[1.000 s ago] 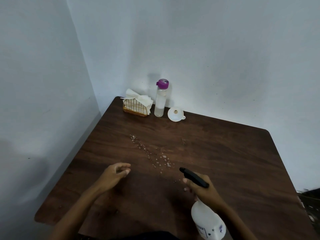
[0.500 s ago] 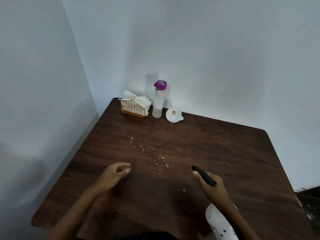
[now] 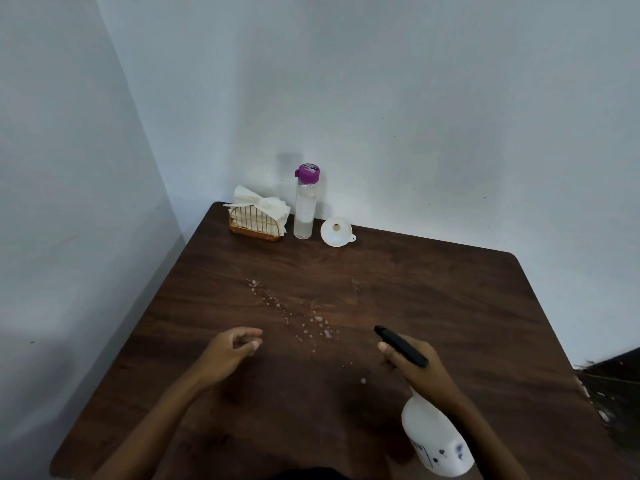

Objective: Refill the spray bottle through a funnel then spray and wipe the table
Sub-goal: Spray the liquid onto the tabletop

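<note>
My right hand (image 3: 419, 370) grips the neck of a white spray bottle (image 3: 434, 439) with a black spray head (image 3: 400, 345), held tilted above the near right of the dark wooden table (image 3: 467, 306), nozzle pointing up-left. My left hand (image 3: 230, 351) hovers at the near left, fingers loosely curled, holding nothing. Water droplets (image 3: 304, 320) lie scattered on the table between my hands and farther back. At the far corner stand a clear bottle with a purple cap (image 3: 305, 202), a white funnel (image 3: 336, 232) lying beside it, and a wire holder of white napkins (image 3: 258, 218).
White walls enclose the table on the left and back. The table's right edge drops to a dark floor area (image 3: 613, 386) at the lower right.
My right hand has kept the spray bottle over the near right of the table, shifting it a little right and then back, so more of the white body shows. My left hand stays put.
</note>
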`<action>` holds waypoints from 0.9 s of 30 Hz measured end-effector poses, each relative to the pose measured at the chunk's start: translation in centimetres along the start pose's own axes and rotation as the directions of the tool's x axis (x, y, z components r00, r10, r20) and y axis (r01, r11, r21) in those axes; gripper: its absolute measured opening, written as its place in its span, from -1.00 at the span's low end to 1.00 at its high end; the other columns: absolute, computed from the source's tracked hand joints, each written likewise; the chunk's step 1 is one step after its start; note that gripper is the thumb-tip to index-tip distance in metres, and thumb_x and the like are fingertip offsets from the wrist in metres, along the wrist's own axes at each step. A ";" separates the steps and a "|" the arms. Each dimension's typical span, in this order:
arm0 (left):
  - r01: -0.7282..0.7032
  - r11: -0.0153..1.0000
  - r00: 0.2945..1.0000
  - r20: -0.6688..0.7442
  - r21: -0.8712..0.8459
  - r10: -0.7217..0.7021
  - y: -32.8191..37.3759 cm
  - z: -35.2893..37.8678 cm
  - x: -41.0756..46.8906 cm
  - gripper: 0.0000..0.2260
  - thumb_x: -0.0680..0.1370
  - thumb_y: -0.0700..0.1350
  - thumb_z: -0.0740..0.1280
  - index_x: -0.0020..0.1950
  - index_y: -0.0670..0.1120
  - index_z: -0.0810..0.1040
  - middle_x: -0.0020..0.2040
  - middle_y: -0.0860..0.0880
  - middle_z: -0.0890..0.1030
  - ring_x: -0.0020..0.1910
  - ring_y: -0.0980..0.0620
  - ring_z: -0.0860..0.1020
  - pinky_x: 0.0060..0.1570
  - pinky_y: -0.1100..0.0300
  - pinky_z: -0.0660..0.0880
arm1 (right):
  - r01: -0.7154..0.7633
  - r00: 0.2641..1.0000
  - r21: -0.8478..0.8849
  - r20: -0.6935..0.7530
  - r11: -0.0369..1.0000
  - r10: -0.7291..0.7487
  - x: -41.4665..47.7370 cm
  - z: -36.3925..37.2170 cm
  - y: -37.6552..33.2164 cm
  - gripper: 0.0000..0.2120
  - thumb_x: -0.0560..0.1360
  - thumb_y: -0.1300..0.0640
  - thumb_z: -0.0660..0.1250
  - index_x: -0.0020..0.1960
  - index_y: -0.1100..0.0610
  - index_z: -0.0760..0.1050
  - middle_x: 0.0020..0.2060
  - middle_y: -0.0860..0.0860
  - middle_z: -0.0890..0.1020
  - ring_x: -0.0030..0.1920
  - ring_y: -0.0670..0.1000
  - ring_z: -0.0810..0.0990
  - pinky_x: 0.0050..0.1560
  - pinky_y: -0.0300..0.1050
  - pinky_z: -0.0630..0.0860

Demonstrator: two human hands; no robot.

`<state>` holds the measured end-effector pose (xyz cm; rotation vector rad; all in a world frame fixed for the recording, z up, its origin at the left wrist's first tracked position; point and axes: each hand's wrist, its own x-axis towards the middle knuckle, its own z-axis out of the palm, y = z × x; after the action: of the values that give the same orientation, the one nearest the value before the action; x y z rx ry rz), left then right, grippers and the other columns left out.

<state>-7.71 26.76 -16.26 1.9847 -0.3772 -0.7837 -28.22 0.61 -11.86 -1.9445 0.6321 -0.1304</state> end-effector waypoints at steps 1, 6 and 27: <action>-0.001 1.000 1.000 0.005 0.001 0.001 0.1 0.1 0.0 -0.76 0.53 -0.22 0.31 0.19 -0.12 0.52 0.02 -0.06 0.63 -0.08 0.07 0.60 -0.18 0.36 0.47 | 0.012 1.000 0.007 -0.008 1.000 -0.011 0.0 0.0 -0.1 -0.80 0.51 0.06 0.35 -0.21 0.16 0.58 -0.34 0.10 0.65 -0.32 0.12 0.63 -0.28 0.03 0.55; -0.011 1.000 1.000 0.030 0.000 0.011 0.8 0.4 0.1 -0.76 0.54 -0.23 0.30 0.21 -0.13 0.51 0.01 -0.04 0.63 -0.10 0.12 0.59 -0.20 0.39 0.46 | -0.059 0.967 0.006 -0.248 0.998 0.059 0.9 1.5 -0.2 -0.72 0.48 0.03 0.38 -0.24 0.24 0.54 -0.50 0.02 0.48 -0.45 0.00 0.43 -0.36 -0.05 0.36; -0.037 0.998 0.997 0.073 -0.050 0.040 1.7 0.4 1.1 -0.79 0.54 -0.21 0.30 0.16 -0.03 0.51 0.04 -0.01 0.63 -0.01 0.12 0.59 -0.09 0.30 0.48 | 0.016 1.000 0.268 0.019 0.963 -0.022 1.3 -2.7 -1.6 -0.78 0.46 0.05 0.37 -0.02 0.19 0.64 -0.15 0.17 0.70 -0.11 0.14 0.68 -0.05 -0.07 0.61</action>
<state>-7.04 25.02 -15.34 1.9015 -0.4345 -0.8358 -27.47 -1.71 -9.51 -1.6885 0.5511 -0.1964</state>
